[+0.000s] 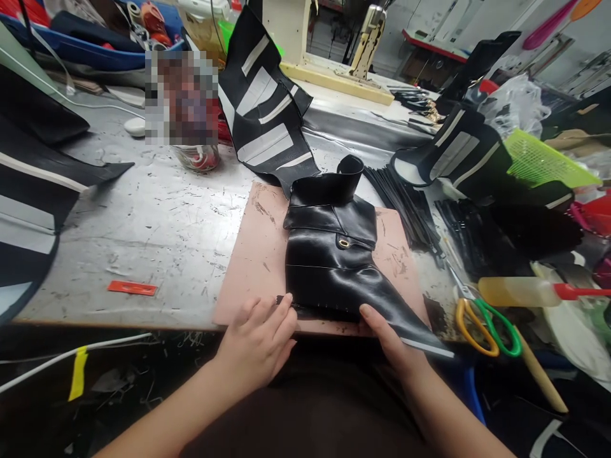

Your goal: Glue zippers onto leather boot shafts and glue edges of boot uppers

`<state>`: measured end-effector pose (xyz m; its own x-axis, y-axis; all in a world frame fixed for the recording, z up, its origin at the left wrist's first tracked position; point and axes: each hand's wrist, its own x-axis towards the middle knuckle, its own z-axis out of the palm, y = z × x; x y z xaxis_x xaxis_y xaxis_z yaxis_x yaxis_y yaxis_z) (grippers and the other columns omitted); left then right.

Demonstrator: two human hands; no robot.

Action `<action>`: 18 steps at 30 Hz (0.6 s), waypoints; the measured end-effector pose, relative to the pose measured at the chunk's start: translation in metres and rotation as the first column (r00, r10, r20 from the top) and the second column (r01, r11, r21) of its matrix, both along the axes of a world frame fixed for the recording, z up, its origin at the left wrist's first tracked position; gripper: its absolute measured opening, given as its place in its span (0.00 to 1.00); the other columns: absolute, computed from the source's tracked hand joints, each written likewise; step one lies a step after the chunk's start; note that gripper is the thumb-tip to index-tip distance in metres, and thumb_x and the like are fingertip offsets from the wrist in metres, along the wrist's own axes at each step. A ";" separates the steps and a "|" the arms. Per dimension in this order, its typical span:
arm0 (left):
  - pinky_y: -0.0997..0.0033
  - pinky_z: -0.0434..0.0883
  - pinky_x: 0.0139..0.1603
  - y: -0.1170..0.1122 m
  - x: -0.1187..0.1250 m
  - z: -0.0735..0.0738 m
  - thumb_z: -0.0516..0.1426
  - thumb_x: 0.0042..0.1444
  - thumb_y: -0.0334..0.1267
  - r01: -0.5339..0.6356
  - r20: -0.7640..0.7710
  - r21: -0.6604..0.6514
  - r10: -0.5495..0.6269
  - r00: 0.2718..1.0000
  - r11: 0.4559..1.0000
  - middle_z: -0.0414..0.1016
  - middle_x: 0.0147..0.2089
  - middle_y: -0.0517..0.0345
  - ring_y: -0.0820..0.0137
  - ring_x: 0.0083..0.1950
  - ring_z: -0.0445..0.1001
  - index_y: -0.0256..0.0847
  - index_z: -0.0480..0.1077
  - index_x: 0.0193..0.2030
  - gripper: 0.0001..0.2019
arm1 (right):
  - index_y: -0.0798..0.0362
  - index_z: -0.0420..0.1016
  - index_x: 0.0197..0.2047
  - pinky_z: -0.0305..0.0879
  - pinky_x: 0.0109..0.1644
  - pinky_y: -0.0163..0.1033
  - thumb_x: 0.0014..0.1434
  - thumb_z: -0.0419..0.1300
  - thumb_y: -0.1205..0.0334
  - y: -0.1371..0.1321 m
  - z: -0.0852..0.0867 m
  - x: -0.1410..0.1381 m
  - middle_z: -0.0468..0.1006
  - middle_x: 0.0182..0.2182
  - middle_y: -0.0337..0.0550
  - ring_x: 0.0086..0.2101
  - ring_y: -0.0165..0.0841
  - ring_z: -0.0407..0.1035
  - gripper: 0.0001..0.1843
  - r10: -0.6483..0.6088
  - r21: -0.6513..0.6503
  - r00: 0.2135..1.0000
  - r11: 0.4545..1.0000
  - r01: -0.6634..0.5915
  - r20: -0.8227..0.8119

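A glossy black leather boot upper (329,273) lies on a pink board (252,254) at the table's front edge. It has a small tab with a gold-coloured eyelet (344,243), and its far end curls up into a loop. My left hand (260,337) is closed at the upper's near left corner, fingertips pinching the edge. My right hand (394,343) grips the near edge further right, thumb on top and the other fingers hidden underneath. Small stitch-like marks run along the edge between my hands.
Green-and-orange scissors (489,324) and a yellowish bottle with a red tip (520,291) lie at right. Beyond the board are black strips (405,203) and black pieces with white tape (272,114). An orange-red flat piece (132,288) lies left.
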<state>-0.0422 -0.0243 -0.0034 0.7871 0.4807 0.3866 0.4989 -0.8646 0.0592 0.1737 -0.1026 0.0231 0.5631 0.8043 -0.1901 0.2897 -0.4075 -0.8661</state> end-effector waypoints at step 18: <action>0.67 0.64 0.33 0.036 0.038 0.010 0.57 0.53 0.39 -0.057 0.019 -0.261 0.064 0.998 0.964 0.72 0.31 0.57 0.66 0.33 0.69 0.38 0.68 0.39 0.09 | 0.50 0.70 0.27 0.60 0.33 0.36 0.43 0.65 0.47 0.116 0.051 0.029 0.74 0.24 0.38 0.28 0.34 0.68 0.16 0.481 -0.036 0.706 0.838 -0.544 0.520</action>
